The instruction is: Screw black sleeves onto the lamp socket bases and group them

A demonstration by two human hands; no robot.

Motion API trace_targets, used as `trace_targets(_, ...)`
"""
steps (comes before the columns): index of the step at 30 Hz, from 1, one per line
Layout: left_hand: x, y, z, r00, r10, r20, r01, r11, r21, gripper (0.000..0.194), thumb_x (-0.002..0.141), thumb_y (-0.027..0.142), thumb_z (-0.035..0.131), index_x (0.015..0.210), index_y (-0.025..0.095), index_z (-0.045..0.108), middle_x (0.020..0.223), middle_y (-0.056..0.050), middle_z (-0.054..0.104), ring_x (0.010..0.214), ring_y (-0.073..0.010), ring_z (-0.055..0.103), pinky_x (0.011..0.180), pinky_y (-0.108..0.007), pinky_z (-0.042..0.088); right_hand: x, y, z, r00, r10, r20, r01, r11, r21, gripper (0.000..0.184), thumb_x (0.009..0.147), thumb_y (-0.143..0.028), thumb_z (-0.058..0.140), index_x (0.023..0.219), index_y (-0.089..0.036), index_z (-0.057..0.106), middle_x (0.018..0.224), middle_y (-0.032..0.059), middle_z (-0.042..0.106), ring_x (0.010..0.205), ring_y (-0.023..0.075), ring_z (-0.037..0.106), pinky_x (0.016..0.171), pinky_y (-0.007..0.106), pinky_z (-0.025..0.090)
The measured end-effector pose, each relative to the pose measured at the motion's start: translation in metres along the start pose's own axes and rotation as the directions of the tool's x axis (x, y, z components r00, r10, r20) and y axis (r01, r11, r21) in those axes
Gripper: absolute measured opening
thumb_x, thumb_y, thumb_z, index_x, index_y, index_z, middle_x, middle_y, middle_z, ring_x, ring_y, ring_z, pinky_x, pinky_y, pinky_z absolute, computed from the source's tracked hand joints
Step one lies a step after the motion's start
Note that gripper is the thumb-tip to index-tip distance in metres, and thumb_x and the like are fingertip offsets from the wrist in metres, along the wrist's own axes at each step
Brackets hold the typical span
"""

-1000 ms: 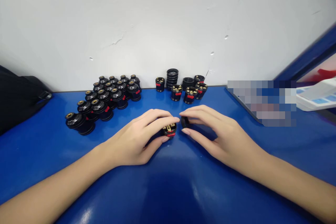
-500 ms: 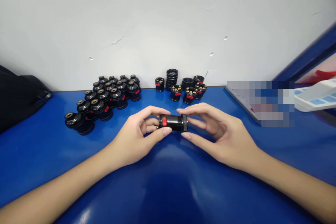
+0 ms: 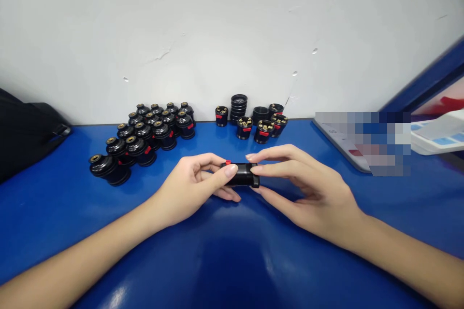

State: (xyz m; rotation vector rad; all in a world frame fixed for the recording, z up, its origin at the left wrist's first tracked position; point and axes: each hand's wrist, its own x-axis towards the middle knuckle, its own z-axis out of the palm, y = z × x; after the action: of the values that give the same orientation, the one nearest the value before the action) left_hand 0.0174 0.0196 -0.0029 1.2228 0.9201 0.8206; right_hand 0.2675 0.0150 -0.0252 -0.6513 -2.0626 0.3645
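A black lamp socket (image 3: 239,176) lies sideways between my two hands, over the blue table. My left hand (image 3: 199,178) is closed around its left end, thumb across the body, with a red switch tab (image 3: 228,162) showing above the thumb. The fingertips of my right hand (image 3: 308,183) grip the ridged ring (image 3: 255,181) at the socket's right end, fingers above and thumb below. The far left end of the socket is hidden by my left hand.
Several capped black sockets (image 3: 165,135) stand in rows at left. Near the wall stand several open socket bodies (image 3: 264,131) with brass contacts, plus a stack of black threaded rings (image 3: 239,108). A black bag (image 3: 29,130) lies far left; a grey-edged, partly blurred board (image 3: 337,147) is at right.
The socket has rolled in my hands, so its red tab now points up and away. My left thumb has shifted onto the body, and my right fingers have closed on the ring.
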Motion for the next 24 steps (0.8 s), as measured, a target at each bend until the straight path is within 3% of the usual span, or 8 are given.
trace_targets(10,0.003,0.005,-0.003,0.990,-0.138,0.036,0.137,0.990,0.029,0.061,0.088,0.070,0.082,0.078,0.010,0.075,0.065,-0.005,0.078,0.054,-0.0159,0.080,0.051,-0.014,0.061,-0.001,-0.005,-0.001,0.985,-0.166,0.037,0.170,0.980,-0.107,0.039,0.098,0.007,0.066,0.124,-0.020,0.073,0.130,0.0143,0.073,0.123,0.0219,0.077,0.106,0.032,0.065)
trace_targets(14,0.004,0.003,-0.004,0.990,-0.135,0.043,0.133,0.990,0.035,0.059,0.089,0.069,0.083,0.082,0.011,0.077,0.069,-0.006,0.080,0.058,-0.0168,0.081,0.054,-0.015,0.063,0.001,-0.004,-0.002,0.985,-0.166,0.042,0.169,0.980,-0.101,0.038,0.099,0.006,0.067,0.125,-0.021,0.073,0.129,0.0138,0.073,0.121,0.0208,0.078,0.104,0.031,0.065)
trace_targets(18,0.004,-0.001,-0.006,0.998,-0.057,0.029,0.056,0.998,0.039,0.052,0.088,0.062,0.087,0.100,0.012,0.079,0.082,-0.007,0.085,0.072,-0.0181,0.086,0.068,-0.018,0.067,0.000,-0.002,-0.003,0.995,-0.097,0.024,0.099,0.992,-0.079,0.037,0.097,-0.002,0.076,0.128,-0.022,0.073,0.129,0.0119,0.075,0.118,0.0210,0.078,0.108,0.033,0.065)
trace_targets(24,0.002,-0.007,-0.007,0.998,0.057,-0.026,-0.055,0.997,0.060,0.046,0.082,0.044,0.097,0.107,0.013,0.074,0.089,-0.006,0.086,0.082,-0.0166,0.086,0.079,-0.019,0.067,-0.003,-0.001,0.002,0.984,0.166,0.061,-0.174,0.973,0.151,0.039,0.101,-0.015,0.076,0.139,-0.024,0.069,0.129,0.0101,0.074,0.116,0.0232,0.081,0.102,0.037,0.073)
